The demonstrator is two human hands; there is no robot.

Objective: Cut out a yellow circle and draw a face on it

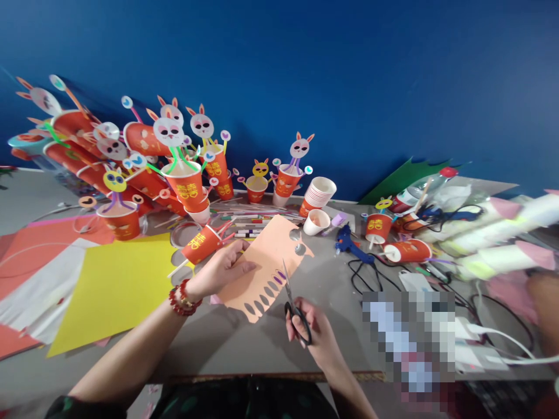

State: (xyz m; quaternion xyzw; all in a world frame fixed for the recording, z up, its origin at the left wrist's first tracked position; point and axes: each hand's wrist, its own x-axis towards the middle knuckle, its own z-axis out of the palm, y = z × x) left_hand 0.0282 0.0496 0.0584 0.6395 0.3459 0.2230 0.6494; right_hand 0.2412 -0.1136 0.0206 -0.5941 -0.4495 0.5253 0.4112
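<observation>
A peach paper sheet (pixel 248 267) with a row of oval cut-outs along its near edge lies at a slant in the middle of the view. My left hand (pixel 225 266) grips its left side, the thumb on top and the fingers at its upper edge. In my right hand (pixel 308 326) are black-handled scissors (pixel 287 285), the fingers through the loops. Their blades point away from me at the sheet's right part, beside small purple ovals (pixel 280 276). A red beaded bracelet (pixel 184 298) circles my left wrist.
Red cups with rabbit faces (pixel 183 183) crowd the back left. Yellow paper (pixel 109 291) lies at left. Stacked white-rimmed cups (pixel 321 189), markers (pixel 248 231) and a blue glue gun (pixel 353 245) sit behind. Cables, rolled white tubes (pixel 502 259) and a person's arm (pixel 544 302) are at right.
</observation>
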